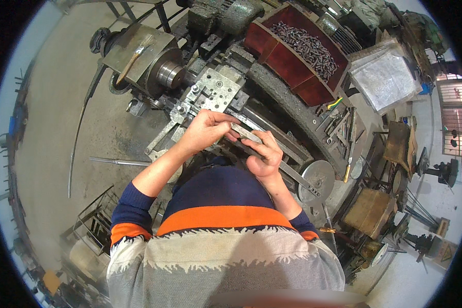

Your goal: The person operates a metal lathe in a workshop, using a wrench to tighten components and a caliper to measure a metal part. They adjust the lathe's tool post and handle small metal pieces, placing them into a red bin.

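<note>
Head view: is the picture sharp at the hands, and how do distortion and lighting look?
Head view: both hands, left hand and right hand, are fairly sharp on the flat metal tool; fisheye bends the lathe and floor toward a black rim; light is even and soft, brighter at the window; a blurred smear sits at the lower edge.

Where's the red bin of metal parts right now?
In the head view, the red bin of small dark metal parts sits upper right of centre, behind the lathe, beyond both hands and left of a grey plastic sheet.
</note>
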